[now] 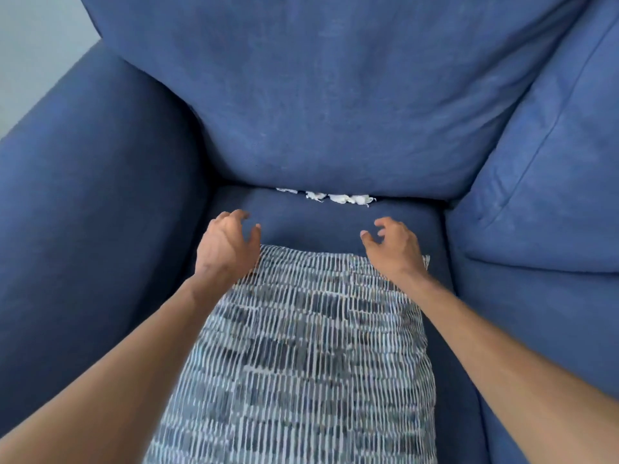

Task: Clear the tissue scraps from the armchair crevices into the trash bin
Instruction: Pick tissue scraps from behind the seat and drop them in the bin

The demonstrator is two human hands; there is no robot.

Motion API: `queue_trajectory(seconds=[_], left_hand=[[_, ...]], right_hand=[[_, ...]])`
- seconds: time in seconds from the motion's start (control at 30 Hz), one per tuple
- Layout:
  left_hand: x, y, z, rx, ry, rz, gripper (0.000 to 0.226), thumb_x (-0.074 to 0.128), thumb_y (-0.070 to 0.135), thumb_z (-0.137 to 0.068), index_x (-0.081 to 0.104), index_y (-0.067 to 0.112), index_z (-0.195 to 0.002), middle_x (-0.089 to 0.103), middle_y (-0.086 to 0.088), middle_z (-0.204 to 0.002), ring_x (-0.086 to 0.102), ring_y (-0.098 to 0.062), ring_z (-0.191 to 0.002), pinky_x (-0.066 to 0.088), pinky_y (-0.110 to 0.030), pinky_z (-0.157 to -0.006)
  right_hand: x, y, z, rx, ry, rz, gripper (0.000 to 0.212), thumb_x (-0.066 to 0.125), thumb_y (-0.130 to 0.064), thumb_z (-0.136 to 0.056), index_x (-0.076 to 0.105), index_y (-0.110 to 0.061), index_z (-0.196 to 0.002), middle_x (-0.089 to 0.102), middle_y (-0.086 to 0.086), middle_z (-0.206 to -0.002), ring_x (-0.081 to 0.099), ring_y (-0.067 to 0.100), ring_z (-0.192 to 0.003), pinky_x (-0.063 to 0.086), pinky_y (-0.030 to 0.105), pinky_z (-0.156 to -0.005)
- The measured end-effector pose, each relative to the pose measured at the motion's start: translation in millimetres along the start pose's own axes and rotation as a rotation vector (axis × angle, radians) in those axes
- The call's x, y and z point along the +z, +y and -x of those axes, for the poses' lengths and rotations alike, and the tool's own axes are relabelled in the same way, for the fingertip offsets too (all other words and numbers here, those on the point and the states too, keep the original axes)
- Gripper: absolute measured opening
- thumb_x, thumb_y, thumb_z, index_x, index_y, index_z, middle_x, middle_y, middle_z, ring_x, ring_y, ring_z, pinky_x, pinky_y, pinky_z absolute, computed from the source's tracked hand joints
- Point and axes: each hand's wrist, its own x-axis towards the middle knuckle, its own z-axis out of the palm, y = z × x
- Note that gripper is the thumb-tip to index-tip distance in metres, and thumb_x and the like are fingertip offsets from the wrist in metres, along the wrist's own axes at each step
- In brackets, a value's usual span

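White tissue scraps [338, 197] poke out of the crevice between the back cushion [328, 95] and the seat cushion [315, 226] of a blue armchair. My left hand [225, 244] hovers over the seat at the left, fingers loosely curled, holding nothing. My right hand [393, 244] hovers at the right in the same way, empty, a little below the scraps. Both hands are a short way in front of the crevice and apart from the tissue. No trash bin is in view.
A blue-and-white patterned cushion [301, 356] lies on the seat under my forearms. The left armrest [93, 202] and the right armrest with its side cushion [542, 202] close in the seat. A strip of pale floor [30, 45] shows at the upper left.
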Motion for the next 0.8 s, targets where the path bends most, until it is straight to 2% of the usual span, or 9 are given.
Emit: queue_trajectory(seconds=[0.2, 0.3, 0.4, 0.5, 0.6, 0.73, 0.8], left_hand=[[41.0, -10.7, -76.3, -0.077, -0.103, 0.026, 0.048, 0.058, 0.031, -0.097, 0.057, 0.002, -0.135, 0.059, -0.021, -0.135, 0.052, -0.035, -0.128, 0.039, -0.038, -0.109], [57.2, -7.6, -98.7, -0.082, -0.089, 0.026, 0.047, 0.058, 0.033, -0.096, 0.06, 0.004, -0.133, 0.056, -0.024, -0.133, 0.05, -0.039, -0.126, 0.038, -0.039, -0.11], [70.4, 4.5, -114.2, -0.088, -0.049, -0.009, 0.046, 0.059, 0.038, -0.095, 0.061, 0.009, -0.13, 0.048, -0.022, -0.134, 0.044, -0.039, -0.126, 0.034, -0.042, -0.109], [83.0, 16.6, -126.1, -0.128, -0.003, -0.03, 0.049, 0.059, 0.047, -0.091, 0.065, 0.009, -0.122, 0.044, -0.017, -0.136, 0.042, -0.036, -0.126, 0.032, -0.044, -0.108], [96.1, 21.5, -133.6, -0.191, 0.085, -0.009, 0.051, 0.062, 0.055, -0.086, 0.07, 0.01, -0.108, 0.047, -0.013, -0.132, 0.043, -0.033, -0.124, 0.032, -0.042, -0.105], [105.8, 21.7, -137.3, -0.283, 0.179, 0.101, 0.055, 0.069, 0.066, -0.073, 0.074, 0.016, -0.096, 0.051, -0.008, -0.126, 0.045, -0.03, -0.121, 0.031, -0.04, -0.104], [108.6, 26.0, -138.6, -0.333, 0.196, 0.13, 0.056, 0.072, 0.066, -0.07, 0.075, 0.017, -0.098, 0.052, -0.006, -0.126, 0.045, -0.029, -0.122, 0.03, -0.04, -0.105]], right_hand=[[26.4, 0.3, -65.2, 0.136, 0.013, -0.047, 0.057, 0.059, -0.041, -0.094, 0.049, -0.01, -0.141, 0.065, 0.015, -0.123, 0.054, 0.032, -0.126, 0.045, 0.041, -0.104], [31.7, -3.3, -85.3, 0.169, 0.064, -0.073, 0.051, 0.06, -0.037, -0.094, 0.052, -0.013, -0.138, 0.065, 0.013, -0.126, 0.054, 0.033, -0.126, 0.046, 0.04, -0.102], [35.2, -6.3, -98.4, 0.193, 0.129, -0.095, 0.039, 0.063, -0.038, -0.09, 0.063, -0.017, -0.124, 0.069, 0.007, -0.119, 0.058, 0.032, -0.119, 0.048, 0.039, -0.098], [40.9, -5.7, -108.4, 0.259, 0.19, -0.162, 0.041, 0.07, -0.045, -0.085, 0.07, -0.019, -0.117, 0.071, 0.004, -0.119, 0.06, 0.03, -0.117, 0.048, 0.039, -0.099], [43.7, -6.3, -115.2, 0.34, 0.273, -0.281, 0.04, 0.077, -0.05, -0.077, 0.075, -0.023, -0.106, 0.074, -0.001, -0.107, 0.066, 0.025, -0.108, 0.051, 0.04, -0.096], [47.5, -6.8, -117.5, 0.384, 0.309, -0.372, 0.036, 0.081, -0.048, -0.074, 0.078, -0.024, -0.101, 0.072, -0.01, -0.089, 0.068, 0.016, -0.095, 0.054, 0.032, -0.089], [49.3, -6.0, -117.8, 0.389, 0.321, -0.386, 0.036, 0.082, -0.048, -0.073, 0.078, -0.026, -0.102, 0.073, -0.012, -0.09, 0.069, 0.013, -0.092, 0.054, 0.029, -0.086]])
